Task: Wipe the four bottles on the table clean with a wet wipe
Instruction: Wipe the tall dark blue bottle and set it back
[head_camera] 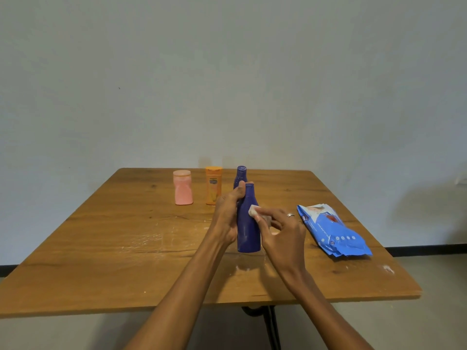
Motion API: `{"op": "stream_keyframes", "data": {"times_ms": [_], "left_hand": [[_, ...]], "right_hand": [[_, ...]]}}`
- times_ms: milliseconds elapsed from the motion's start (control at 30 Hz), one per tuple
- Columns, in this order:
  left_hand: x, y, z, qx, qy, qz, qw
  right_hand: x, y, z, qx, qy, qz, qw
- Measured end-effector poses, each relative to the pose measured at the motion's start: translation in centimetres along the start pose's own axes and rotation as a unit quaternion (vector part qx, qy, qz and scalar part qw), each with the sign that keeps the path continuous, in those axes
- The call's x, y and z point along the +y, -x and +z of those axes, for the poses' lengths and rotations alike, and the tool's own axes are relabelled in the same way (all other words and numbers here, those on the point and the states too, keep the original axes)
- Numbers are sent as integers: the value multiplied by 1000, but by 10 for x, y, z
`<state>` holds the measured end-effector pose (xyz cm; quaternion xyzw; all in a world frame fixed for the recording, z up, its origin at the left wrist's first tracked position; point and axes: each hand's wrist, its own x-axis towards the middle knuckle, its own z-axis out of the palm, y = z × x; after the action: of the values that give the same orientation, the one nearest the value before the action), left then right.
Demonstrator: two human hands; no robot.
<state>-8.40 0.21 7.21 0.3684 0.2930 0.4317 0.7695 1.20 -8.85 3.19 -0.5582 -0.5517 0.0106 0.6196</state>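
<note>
1. The worktop [106,269] is brown wood, with pale scuffs and white specks across its middle and near its right edge.
2. Near the worktop's middle, the near blue bottle [248,231] is dark blue and matte, with a wide body, a narrowing shoulder and a slim neck. Its long axis is upright, neck up; whether its base touches the wood I cannot tell.
3. The left hand [228,218] wraps the bottle from the left: the thumb lies up along the neck and the fingers curl behind the body, a firm grip.
4. The right hand [283,233] pinches a small white wipe [254,210] between thumb and fingertips and presses it on the bottle's right shoulder. A ring sits on one finger.
5. To the right, well apart from the bottle, a blue wipe pack [336,233] lies flat, its long axis running from far left to near right.
6. Just behind the held bottle, a far blue bottle [241,174] stands upright, its lower part hidden by the left hand.
7. Left of it an orange bottle [213,185] stands on its cap, label facing the camera.
8. Further left a pink bottle [183,188], squat with a wide cap on top, stands upright near the far edge.
</note>
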Motion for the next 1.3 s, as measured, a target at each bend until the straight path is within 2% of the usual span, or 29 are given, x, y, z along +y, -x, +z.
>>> {"op": "stream_keyframes", "data": {"times_ms": [400, 633, 767, 867, 1100, 1300], "left_hand": [[-2, 13, 6, -20, -32, 18, 999], [3, 15, 2, -32, -28, 26, 999], [4, 15, 4, -25, -68, 37, 997], [7, 13, 1, -23, -108, 70, 991], [10, 14, -1, -33, -145, 99, 984], [9, 12, 0, -32, -153, 105, 982]], "right_hand": [[-14, -51, 12, 83, 22, 21, 996], [-25, -49, 9, 35, 82, -63, 994], [-21, -62, 7, 68, 22, 55, 996], [-25, -62, 2, 46, 11, 48, 998], [-38, -78, -12, -80, 114, -82, 987], [-36, -96, -16, -142, 141, -22, 979]]}}
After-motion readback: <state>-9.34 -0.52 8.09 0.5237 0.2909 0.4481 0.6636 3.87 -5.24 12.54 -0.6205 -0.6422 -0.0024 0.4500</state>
